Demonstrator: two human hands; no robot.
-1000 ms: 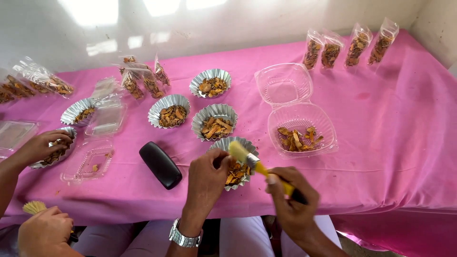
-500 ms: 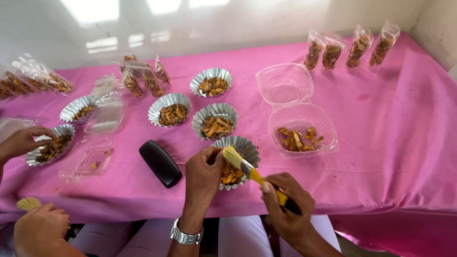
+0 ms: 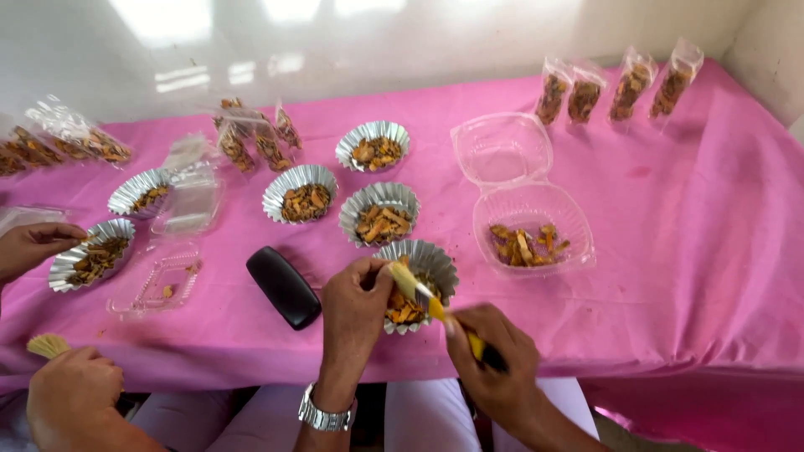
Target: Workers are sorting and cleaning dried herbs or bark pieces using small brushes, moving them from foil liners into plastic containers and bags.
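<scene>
Low in the frame's centre, the left hand (image 3: 356, 303) gripped the foil cup (image 3: 416, 285) on the pink desk (image 3: 687, 251) while the right hand (image 3: 494, 362) clutched a yellow-handled brush (image 3: 423, 297) over it; clear snack packets (image 3: 615, 88) stood upper right.

Both forearms are bare, no sleeves in view; left hand (image 3: 356, 305) and right hand (image 3: 494, 364) wear no gloves and no rings that can be made out. A silver metal watch (image 3: 325, 414) with a link band sits on the left wrist; the right wrist carries nothing visible. Below the table edge the lap shows light, pale lilac-white trousers (image 3: 419, 414) over both thighs, with a dark gap between them.
</scene>
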